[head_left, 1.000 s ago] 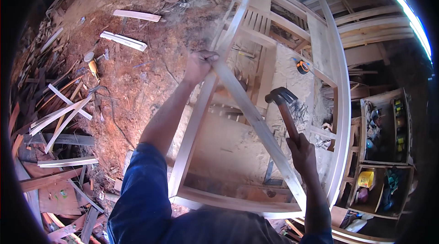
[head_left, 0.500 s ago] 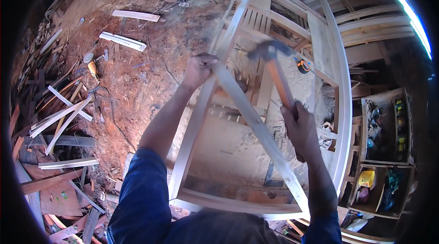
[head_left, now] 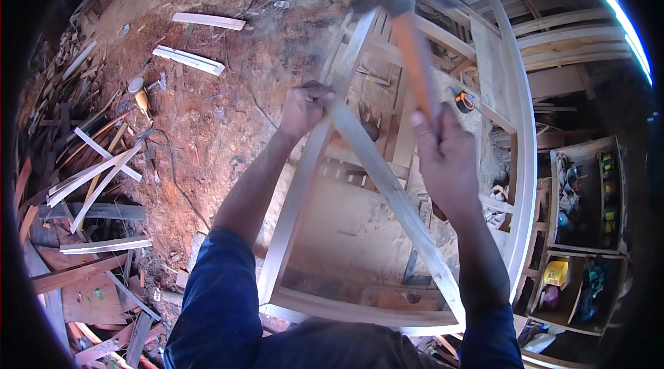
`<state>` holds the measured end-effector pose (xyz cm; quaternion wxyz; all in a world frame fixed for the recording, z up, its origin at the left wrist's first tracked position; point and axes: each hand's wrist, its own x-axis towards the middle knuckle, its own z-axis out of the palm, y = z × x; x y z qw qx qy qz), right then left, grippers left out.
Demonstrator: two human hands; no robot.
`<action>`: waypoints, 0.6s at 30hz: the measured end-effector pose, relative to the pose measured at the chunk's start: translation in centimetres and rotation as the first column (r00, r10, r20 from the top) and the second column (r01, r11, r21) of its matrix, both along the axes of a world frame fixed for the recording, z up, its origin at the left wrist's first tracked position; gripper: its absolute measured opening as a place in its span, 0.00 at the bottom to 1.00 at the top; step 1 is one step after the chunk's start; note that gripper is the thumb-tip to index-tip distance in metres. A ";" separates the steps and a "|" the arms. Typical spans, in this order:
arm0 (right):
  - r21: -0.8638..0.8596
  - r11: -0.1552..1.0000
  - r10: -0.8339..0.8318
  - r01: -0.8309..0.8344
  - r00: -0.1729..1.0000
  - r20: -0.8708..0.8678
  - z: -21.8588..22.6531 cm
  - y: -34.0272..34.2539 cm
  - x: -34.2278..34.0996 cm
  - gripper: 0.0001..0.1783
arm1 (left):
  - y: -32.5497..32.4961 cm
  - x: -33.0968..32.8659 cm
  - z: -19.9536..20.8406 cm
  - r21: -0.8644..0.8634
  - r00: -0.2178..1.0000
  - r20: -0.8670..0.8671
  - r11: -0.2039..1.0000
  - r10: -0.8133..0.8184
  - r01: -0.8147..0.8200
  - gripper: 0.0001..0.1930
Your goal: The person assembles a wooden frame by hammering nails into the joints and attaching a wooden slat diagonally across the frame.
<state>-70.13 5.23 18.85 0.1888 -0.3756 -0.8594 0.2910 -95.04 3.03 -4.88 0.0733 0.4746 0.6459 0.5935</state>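
Observation:
A claw hammer, smeared by motion, is raised over the wooden frame, its dark head toward the far side. My right hand is wrapped round its wooden handle. My left hand is closed in a pinch at the frame's left rail, beside the upper end of a diagonal wooden strip. What its fingertips hold, if anything, is too small to make out. The strip slants from there down to the frame's near right corner.
A tape measure lies inside the frame, near its right rail. Open wooden boxes with assorted items stand at the right. Offcuts, a yellow-handled tool and a dark cord lie on the earthen floor at the left.
My right hand has moved up and away with the hammer, and the hammer head is higher in the view. My left hand stays at nearly the same spot on the rail.

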 end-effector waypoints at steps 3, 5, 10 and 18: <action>-0.049 0.997 -0.070 0.059 0.963 -0.259 -0.6 -1.3 -0.6 0.17 | 0.4 0.3 0.3 0.027 0.999 0.040 0.999 -0.026 0.025 0.09; 0.154 0.988 0.023 0.005 0.984 -0.179 -4.8 0.5 0.2 0.17 | 1.3 1.0 0.5 0.038 0.998 0.044 0.998 -0.046 0.044 0.09; 0.227 0.961 0.132 -0.155 0.985 0.115 -7.4 2.0 3.6 0.19 | 0.8 -0.4 0.3 0.000 0.998 0.058 0.999 -0.034 0.034 0.08; -0.514 0.699 -0.587 0.497 0.810 -0.015 -3.1 -6.3 25.8 0.15 | -5.9 5.8 9.4 0.152 0.770 -0.604 0.978 0.204 -0.140 0.08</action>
